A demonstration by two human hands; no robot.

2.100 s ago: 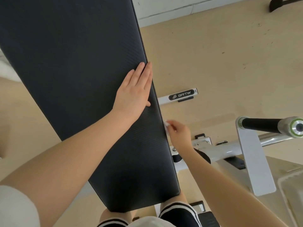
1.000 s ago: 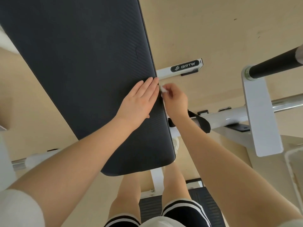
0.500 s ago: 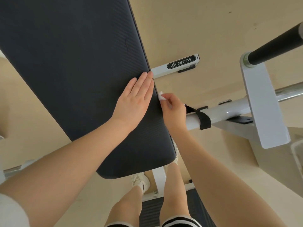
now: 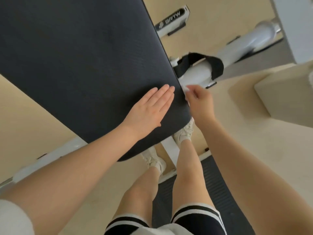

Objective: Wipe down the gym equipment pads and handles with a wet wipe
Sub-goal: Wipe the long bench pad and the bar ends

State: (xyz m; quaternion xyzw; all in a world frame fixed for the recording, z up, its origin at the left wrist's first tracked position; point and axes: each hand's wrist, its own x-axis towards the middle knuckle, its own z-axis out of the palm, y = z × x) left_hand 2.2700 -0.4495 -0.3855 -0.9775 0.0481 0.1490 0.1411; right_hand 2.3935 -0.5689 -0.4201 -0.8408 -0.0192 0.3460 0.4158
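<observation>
- Wiping the right-hand edge of a long black padded bench board (image 4: 76, 56), a person is looking down past their own arms and legs.
- The left hand (image 4: 149, 107) is lying flat on the pad near its lower corner, fingers straight and together, steadying it.
- The right hand (image 4: 199, 102) is pinching a small white wet wipe (image 4: 186, 88) against the pad's side edge, just beside the left fingertips.
- To do this stroke well, the person is probably best keeping the wipe pressed to the edge while running it along the full length, with the flat hand bracing.
- A white frame tube (image 4: 196, 72) with a black strap (image 4: 213, 62) is sitting just beyond the wipe, not yet wiped as far as one can judge.
</observation>
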